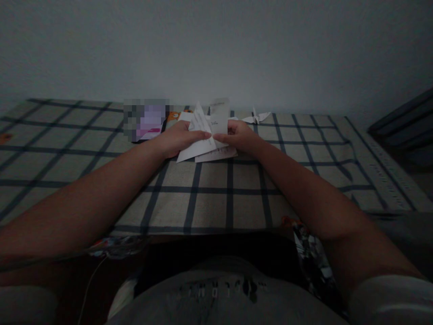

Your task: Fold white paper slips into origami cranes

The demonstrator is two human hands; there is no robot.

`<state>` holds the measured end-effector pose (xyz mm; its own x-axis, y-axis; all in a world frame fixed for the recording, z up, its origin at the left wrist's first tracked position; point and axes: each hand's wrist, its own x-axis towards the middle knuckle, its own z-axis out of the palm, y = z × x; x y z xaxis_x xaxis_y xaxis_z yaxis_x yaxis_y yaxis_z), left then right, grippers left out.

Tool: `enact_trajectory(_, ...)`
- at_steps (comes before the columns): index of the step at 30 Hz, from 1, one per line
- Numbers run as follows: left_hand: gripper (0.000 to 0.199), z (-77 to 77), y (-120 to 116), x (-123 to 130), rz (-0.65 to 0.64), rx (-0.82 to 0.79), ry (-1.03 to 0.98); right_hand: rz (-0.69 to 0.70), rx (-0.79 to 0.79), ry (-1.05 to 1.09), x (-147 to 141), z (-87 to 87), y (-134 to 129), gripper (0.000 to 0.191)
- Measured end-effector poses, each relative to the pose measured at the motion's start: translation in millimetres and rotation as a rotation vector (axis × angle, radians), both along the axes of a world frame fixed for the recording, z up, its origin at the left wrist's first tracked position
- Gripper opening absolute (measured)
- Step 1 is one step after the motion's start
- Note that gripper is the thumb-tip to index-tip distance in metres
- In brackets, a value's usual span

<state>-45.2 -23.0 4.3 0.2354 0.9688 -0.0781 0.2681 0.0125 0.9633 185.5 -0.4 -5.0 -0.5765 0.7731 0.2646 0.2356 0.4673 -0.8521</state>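
Observation:
A partly folded sheet of printed paper (204,131) is held between both hands above the checked tablecloth. My left hand (182,136) grips its left side, thumb on top and fingers hidden behind. On the right side, my right hand (241,134) pinches the same paper, its thumb pointing in toward the left one. The two thumbtips almost meet at the middle. One pointed flap stands up at the left, and a squarer flap rises at the back. Just behind my right hand lies a white folded paper crane (257,118).
The checked tablecloth (213,194) covers the table up to a plain wall (216,54). A device with a lit purple screen (150,122), partly blurred out, stands at back left. At far right is a dark slatted object (406,119). A thin cable (88,286) hangs below the table's front edge.

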Motion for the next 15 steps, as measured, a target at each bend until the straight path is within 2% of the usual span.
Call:
enact_trajectory(4,0.052,0.4,-0.6,0.6,-0.007,-0.010,0.002,-0.026,-0.070,-0.031,2.5,5.1,-2.3,0.037)
enact_trajectory(10,0.054,2.2,-2.0,1.6,-0.054,0.022,-0.017,-0.062,-0.083,-0.027,0.7,7.8,-5.6,0.029)
enact_trajectory(15,0.051,4.9,-3.8,2.0,-0.039,0.067,0.036,-0.013,-0.155,0.018,2.8,3.3,-2.2,0.036)
